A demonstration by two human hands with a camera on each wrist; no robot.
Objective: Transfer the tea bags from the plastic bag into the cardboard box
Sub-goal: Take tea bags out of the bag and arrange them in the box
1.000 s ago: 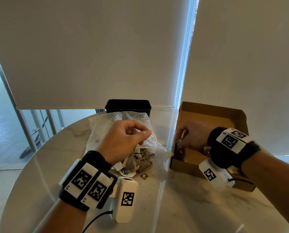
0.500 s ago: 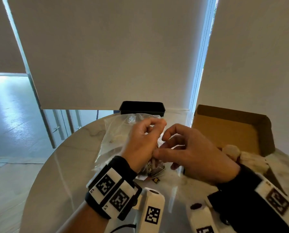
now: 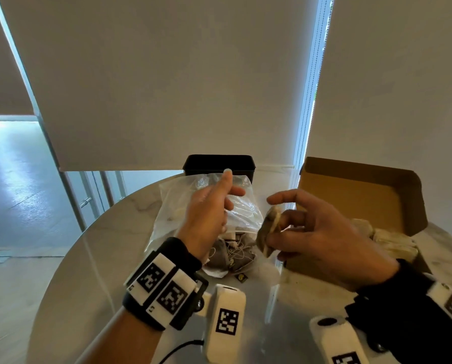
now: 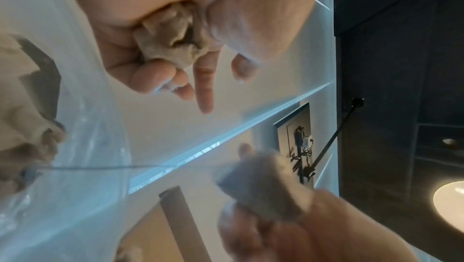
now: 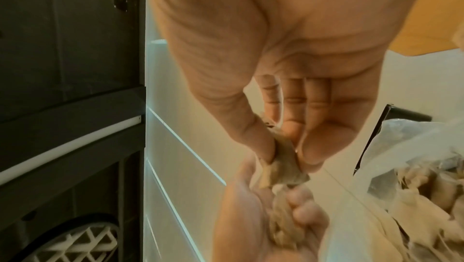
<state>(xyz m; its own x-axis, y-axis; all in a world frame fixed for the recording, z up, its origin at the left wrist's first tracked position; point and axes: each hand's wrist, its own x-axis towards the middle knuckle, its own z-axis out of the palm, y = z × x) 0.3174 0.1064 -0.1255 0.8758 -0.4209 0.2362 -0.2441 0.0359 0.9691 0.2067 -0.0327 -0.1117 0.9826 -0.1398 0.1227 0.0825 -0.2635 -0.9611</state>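
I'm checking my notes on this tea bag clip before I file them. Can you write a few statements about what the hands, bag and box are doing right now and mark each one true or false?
1. The right hand pinches a tea bag. True.
2. The left hand is empty. False: the left wrist view shows a crumpled tea bag curled in its palm.
3. The box is shut. False: its lid stands open, with tea bags inside.
4. The plastic bag still holds tea bags. True.
5. The right hand is inside the box. False: it is between the plastic bag and the box, above the table.
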